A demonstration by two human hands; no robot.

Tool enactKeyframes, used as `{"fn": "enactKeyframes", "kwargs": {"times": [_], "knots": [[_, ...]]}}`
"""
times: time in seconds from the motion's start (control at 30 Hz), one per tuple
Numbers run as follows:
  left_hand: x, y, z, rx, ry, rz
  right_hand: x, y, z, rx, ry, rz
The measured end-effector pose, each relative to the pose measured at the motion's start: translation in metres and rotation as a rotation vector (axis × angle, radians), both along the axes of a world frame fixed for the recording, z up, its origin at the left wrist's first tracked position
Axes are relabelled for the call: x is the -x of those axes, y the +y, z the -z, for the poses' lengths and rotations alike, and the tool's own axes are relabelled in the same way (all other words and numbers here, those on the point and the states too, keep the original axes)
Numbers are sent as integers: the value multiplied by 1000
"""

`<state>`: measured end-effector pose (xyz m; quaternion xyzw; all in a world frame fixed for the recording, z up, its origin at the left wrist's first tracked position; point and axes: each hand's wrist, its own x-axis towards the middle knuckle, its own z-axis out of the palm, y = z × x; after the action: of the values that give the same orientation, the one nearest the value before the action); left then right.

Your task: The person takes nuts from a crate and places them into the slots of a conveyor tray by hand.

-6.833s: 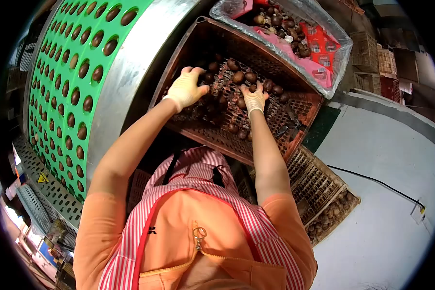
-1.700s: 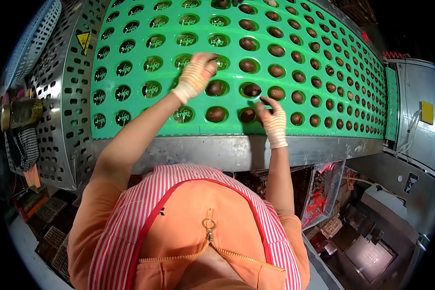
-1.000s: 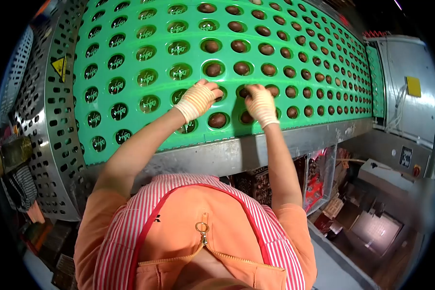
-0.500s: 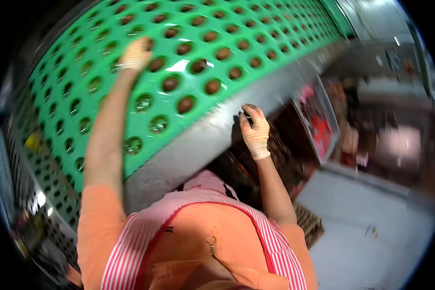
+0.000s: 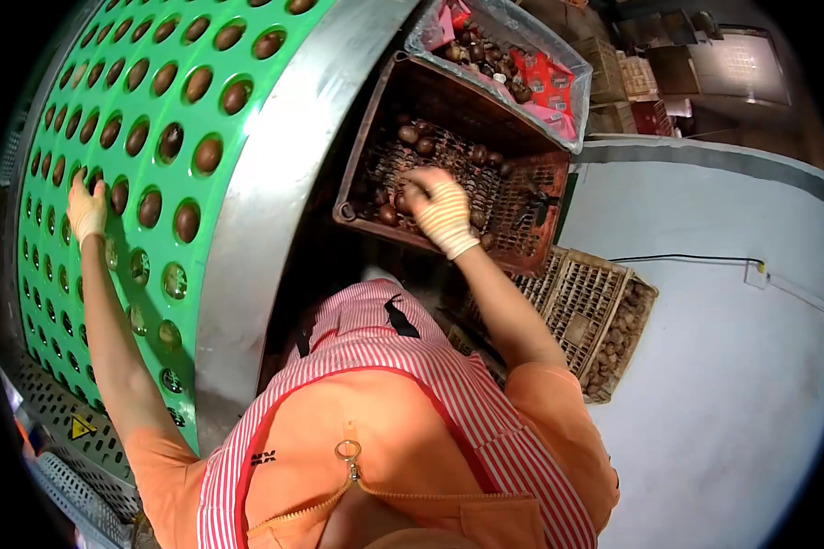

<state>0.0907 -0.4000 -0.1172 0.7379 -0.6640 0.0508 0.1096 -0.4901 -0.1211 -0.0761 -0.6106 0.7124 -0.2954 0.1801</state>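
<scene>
A green sheet (image 5: 160, 119) has rows of oval holes, many holding a brown egg-shaped object (image 5: 188, 221). My left hand (image 5: 86, 212), in a pale striped glove with bare fingertips, reaches over it. Its fingers close around a dark brown piece in one hole, partly hidden by them. My right hand (image 5: 444, 212), gloved alike, is inside a dark red-brown crate (image 5: 531, 252). Its fingers curl around a brown egg-shaped piece; the fingertips are a little blurred. More such brown pieces (image 5: 479, 154) lie on the crate's slatted bottom around this hand.
A metal edge (image 5: 275, 174) runs between the green sheet and the crate. Behind the crate sits a grey bin (image 5: 572, 69) with brown pieces and red packaging. A tan crate (image 5: 588, 306) full of brown pieces stands at right, beside a pale wall panel (image 5: 705, 366).
My view has swung toward the crates. My right hand has gone from beside the metal edge down into the red-brown crate. My left hand is still over the green sheet, at different holes.
</scene>
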Motion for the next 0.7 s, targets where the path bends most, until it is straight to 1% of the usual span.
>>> {"fn": "enactKeyframes", "kwargs": {"times": [0.03,0.07,0.1,0.13,0.17,0.2,0.27,0.3,0.33,0.37,0.4,0.47,0.53,0.57,0.6,0.67,0.7], "knots": [[22,7,-14,68,52,30,30,0,20,13,-71,188],[54,17,-30,133,102,58,66,0,37,-109,-219,420],[78,16,-41,229,153,207,102,-3,51,-123,-190,567],[136,29,-74,266,279,251,140,-2,77,-63,-61,688],[171,30,-83,246,433,335,185,-1,104,-56,-15,672],[233,48,-107,276,604,441,191,-8,89,-166,97,771],[334,82,-125,124,758,583,226,-22,104,-548,0,822],[382,94,-126,154,625,790,229,-26,110,-640,-14,831],[423,114,-120,-259,719,707,229,-30,114,-730,-26,839],[456,120,-97,-337,599,970,229,-35,117,-818,-37,846],[487,125,-61,-419,434,1088,230,-37,119,-839,-152,879],[540,140,-3,-689,414,986,225,-44,110,-810,-221,959],[585,144,25,-806,171,859,233,-43,130,-770,-194,957],[600,142,43,-815,133,832,230,-45,126,-788,-160,991],[610,140,59,-808,86,843,232,-47,122,-775,-228,1017],[620,137,84,-791,-10,861,240,-44,144,-716,-234,1020],[620,136,98,-782,20,860,241,-41,156,-588,-380,1046]]}}
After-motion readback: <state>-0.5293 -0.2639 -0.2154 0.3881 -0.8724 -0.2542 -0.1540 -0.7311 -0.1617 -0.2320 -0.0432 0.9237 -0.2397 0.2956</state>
